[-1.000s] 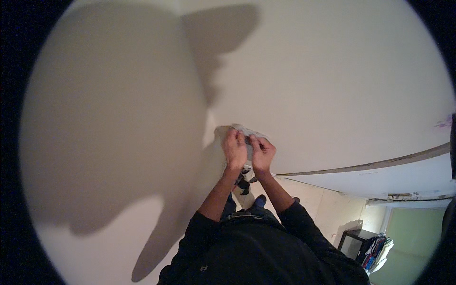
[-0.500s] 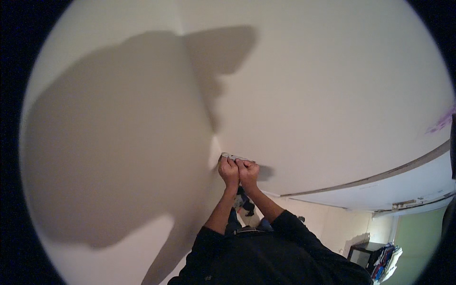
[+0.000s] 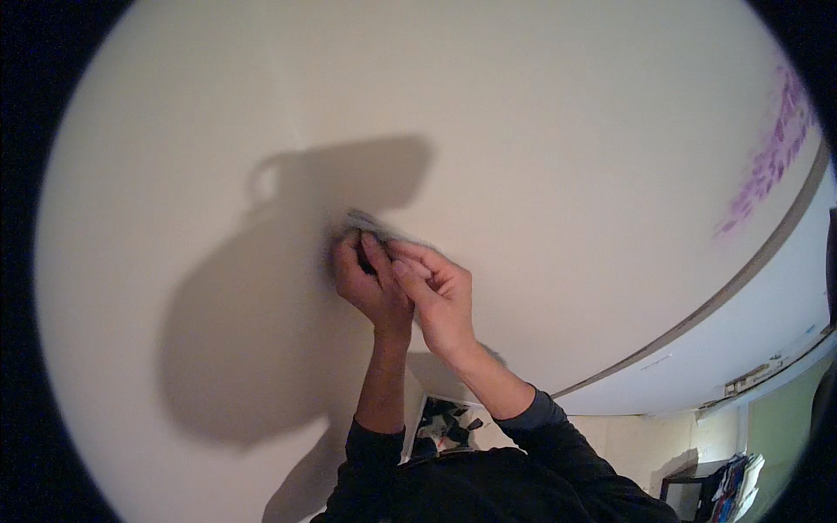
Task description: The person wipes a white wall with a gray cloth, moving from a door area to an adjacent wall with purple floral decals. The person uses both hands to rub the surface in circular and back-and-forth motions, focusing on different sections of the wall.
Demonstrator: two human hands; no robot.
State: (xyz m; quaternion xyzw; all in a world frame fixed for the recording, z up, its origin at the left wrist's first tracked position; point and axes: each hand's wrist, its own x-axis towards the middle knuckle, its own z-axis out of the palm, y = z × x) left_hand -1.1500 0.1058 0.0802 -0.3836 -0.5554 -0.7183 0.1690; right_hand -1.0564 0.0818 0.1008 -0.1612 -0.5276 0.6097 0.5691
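A thin grey strip (image 3: 370, 223), its kind not clear, lies along the pale wall close to the corner. My left hand (image 3: 370, 283) is closed on its left end, thumb and fingers pinched together. Beside it, my right hand (image 3: 447, 301) has curled fingers and its thumb pressed in; it grips the strip farther right. The two hands nearly touch at the thumbs. Part of the strip is hidden behind my fingers, and its edges are blurred.
Two pale walls (image 3: 540, 174) meet in a corner, with my shadow across them. Purple marks (image 3: 767, 166) and a long ledge edge (image 3: 689, 318) run at the right. Below stand a box of dark items (image 3: 449, 425) and a dark cabinet (image 3: 683, 495) beside folded cloths (image 3: 732, 492).
Both hands have moved up and slightly left along the corner with the strip. The right hand's fingers now show more openly. The purple marks have come further into view.
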